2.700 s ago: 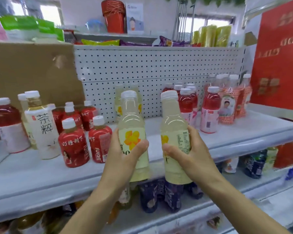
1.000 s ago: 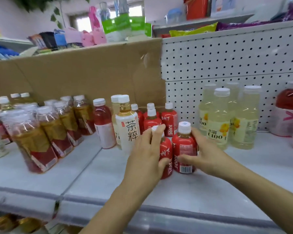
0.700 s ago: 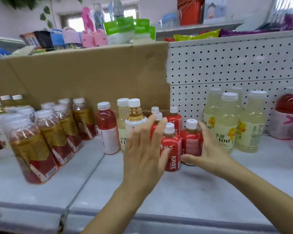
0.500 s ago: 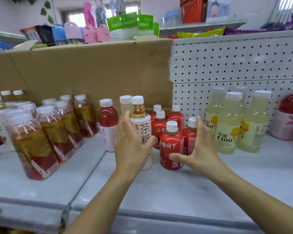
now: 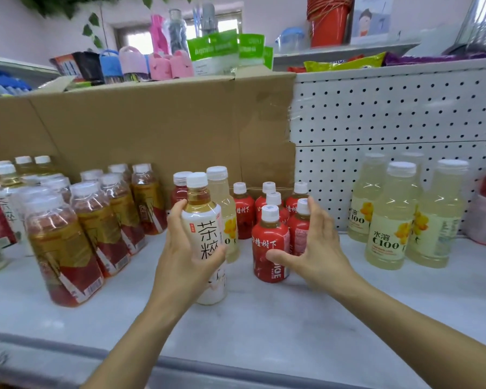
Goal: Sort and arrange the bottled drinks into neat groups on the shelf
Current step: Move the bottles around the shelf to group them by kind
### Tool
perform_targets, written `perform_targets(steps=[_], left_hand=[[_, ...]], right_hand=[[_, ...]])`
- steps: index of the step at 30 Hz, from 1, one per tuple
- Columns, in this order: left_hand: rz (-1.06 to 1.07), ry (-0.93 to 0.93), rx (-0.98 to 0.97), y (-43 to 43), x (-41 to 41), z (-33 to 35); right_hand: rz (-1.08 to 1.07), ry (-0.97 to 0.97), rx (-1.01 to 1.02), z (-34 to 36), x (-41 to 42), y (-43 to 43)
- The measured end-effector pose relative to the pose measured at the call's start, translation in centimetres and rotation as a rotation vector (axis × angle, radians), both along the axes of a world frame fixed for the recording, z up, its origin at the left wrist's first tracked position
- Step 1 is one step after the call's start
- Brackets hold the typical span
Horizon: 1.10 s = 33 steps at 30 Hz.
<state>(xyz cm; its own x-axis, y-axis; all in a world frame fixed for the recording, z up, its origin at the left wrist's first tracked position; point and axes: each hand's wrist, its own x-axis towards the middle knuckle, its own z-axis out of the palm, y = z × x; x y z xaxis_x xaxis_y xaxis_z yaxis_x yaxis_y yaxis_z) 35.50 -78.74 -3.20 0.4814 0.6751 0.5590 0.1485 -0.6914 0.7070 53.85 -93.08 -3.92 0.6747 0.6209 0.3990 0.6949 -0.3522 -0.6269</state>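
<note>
white tea bottle clamped in left grip, right grip spread against red bottles on shelf.

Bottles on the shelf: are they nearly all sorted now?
Partly. The pale yellow plastic bottles on the right and the small red juice bottles stand grouped. The left hand grips a white-labelled tea bottle. Behind it, one stray pale yellow bottle awaits moving; the right hand is open.

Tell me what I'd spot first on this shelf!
Right in the middle, the person's left grip curls round a tall white-labelled tea bottle. Just to its right, the right grip spreads open beside a huddle of small red bottles on the shelf. At the far right, pale yellow bottles stand by the pegboard.
</note>
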Motion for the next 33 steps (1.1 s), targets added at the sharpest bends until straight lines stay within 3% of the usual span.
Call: perform_targets(steps=[5, 8, 12, 16, 18, 24, 29, 33], left_hand=[[-0.038, -0.011, -0.051, 1.8, -2.1, 0.1], [-0.084, -0.017, -0.091, 2.6, -2.6, 0.2], [-0.15, 0.015, -0.112, 3.3, -3.1, 0.7], [-0.163, 0.023, -0.116, 3.7, -3.7, 0.8], [-0.174, 0.023, -0.122, 3.8, -4.0, 0.8], [-0.168, 0.02, -0.155, 4.4, -5.4, 1.0], [-0.145, -0.013, -0.182, 4.5, -6.4, 0.7], [-0.143, -0.061, -0.19, 3.7, -5.8, 0.7]], right_hand=[[0.065, -0.211, 0.224, 3.6, -1.5, 0.0], [0.186, -0.221, 0.31, 6.4, -3.2, 2.3], [0.314, 0.04, 0.238, 9.6, -4.4, 7.4], [0.305, 0.361, 0.151, 11.0, -4.3, 12.3], [0.29, 0.433, 0.12, 10.6, -4.2, 13.7], [0.269, 0.205, 0.105, 9.4, -4.6, 12.9], [0.376, 0.126, 0.068, 8.9, -6.8, 6.5], [0.345, 0.094, 0.088, 8.7, -7.2, 0.7]])
